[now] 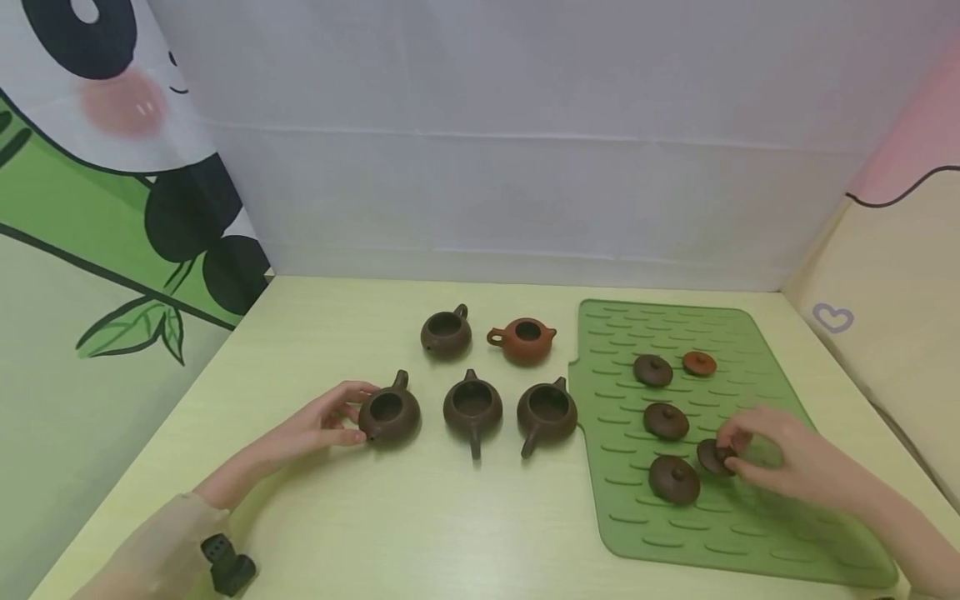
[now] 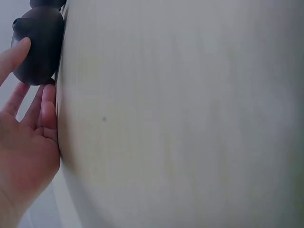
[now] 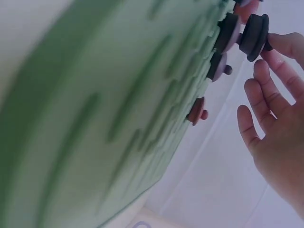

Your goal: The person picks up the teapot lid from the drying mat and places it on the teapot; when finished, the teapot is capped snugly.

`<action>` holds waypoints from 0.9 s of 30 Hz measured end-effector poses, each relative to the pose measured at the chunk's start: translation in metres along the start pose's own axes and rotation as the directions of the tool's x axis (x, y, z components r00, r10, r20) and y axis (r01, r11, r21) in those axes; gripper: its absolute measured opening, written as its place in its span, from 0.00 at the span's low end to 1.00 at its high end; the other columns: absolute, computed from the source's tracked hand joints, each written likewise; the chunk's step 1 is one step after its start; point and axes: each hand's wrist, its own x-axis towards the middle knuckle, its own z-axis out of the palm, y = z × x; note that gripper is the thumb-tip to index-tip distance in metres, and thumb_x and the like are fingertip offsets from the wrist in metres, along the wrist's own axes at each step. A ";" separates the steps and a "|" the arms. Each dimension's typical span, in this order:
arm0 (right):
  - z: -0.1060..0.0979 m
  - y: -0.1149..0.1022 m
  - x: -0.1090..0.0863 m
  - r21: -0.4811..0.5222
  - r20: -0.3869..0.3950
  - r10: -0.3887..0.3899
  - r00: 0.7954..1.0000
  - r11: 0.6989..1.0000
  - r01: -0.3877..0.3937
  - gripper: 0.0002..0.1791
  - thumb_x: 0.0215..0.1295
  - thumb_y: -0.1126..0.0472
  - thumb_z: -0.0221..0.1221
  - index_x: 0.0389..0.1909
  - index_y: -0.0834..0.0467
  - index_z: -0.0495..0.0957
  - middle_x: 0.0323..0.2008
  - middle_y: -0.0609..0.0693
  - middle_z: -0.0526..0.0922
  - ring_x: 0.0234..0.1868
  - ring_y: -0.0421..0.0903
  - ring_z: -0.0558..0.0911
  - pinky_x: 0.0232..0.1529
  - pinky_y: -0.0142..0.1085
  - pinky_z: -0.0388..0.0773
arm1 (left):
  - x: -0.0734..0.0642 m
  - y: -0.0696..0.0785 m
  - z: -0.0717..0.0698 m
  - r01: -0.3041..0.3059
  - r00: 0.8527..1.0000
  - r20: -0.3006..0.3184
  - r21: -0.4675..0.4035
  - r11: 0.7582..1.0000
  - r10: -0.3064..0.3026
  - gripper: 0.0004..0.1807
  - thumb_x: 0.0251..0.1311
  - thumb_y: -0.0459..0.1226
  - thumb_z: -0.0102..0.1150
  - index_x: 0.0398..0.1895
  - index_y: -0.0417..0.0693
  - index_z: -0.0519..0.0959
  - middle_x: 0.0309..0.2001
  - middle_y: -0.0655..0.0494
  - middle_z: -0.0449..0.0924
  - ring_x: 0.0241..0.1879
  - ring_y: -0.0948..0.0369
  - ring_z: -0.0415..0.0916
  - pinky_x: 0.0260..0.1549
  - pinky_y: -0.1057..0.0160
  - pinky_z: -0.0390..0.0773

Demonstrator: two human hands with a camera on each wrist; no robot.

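On the left, my left hand [image 1: 315, 427] rests with thumb and fingers at the side of a dark brown lidless teapot [image 1: 406, 417]. In the left wrist view the thumb overlaps the teapot [image 2: 42, 52] near its spout, and the other fingers sit low by its base. My right hand [image 1: 791, 460] pinches the knob of a dark brown teapot lid [image 1: 707, 454]. The right wrist view shows this lid [image 3: 255, 37] raised off the green mat, between thumb and fingertips. Beside it on the mat lie more dark lids [image 1: 674, 481] and a reddish lid [image 1: 700, 363].
Two dark teapots [image 1: 486, 410] [image 1: 564, 414] stand in the front row, right of the touched one. Behind them are a dark teapot [image 1: 447, 343] and a reddish teapot [image 1: 517, 354]. The ribbed green mat [image 1: 622, 533] covers the table's right side. A pale cloth wall [image 1: 525, 208] rises behind.
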 end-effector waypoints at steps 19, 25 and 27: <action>-0.002 -0.041 0.048 -0.032 -0.029 0.132 0.991 0.991 -0.133 0.22 0.47 0.68 0.73 0.35 0.42 0.75 0.29 0.27 0.74 0.32 0.27 0.72 0.37 0.23 0.73 | -0.001 0.005 0.002 0.021 1.000 -0.001 -0.005 1.000 -0.021 0.34 0.61 0.37 0.65 0.69 0.53 0.64 0.61 0.44 0.73 0.48 0.65 0.76 0.40 0.67 0.75; 0.006 -0.050 0.058 0.000 -0.045 0.141 0.989 0.990 -0.141 0.21 0.47 0.68 0.72 0.34 0.43 0.75 0.27 0.28 0.73 0.31 0.27 0.72 0.36 0.24 0.73 | -0.001 0.002 0.002 0.020 1.000 0.000 -0.021 1.000 -0.020 0.34 0.60 0.37 0.65 0.69 0.53 0.64 0.61 0.45 0.74 0.49 0.65 0.76 0.41 0.67 0.75; 0.009 -0.053 0.062 0.014 -0.047 0.145 0.988 0.989 -0.145 0.20 0.48 0.69 0.71 0.34 0.44 0.75 0.27 0.29 0.73 0.31 0.27 0.72 0.35 0.25 0.74 | -0.001 0.002 0.002 0.017 1.000 0.001 -0.025 1.000 -0.017 0.34 0.60 0.37 0.65 0.69 0.54 0.64 0.60 0.45 0.74 0.49 0.65 0.76 0.41 0.67 0.75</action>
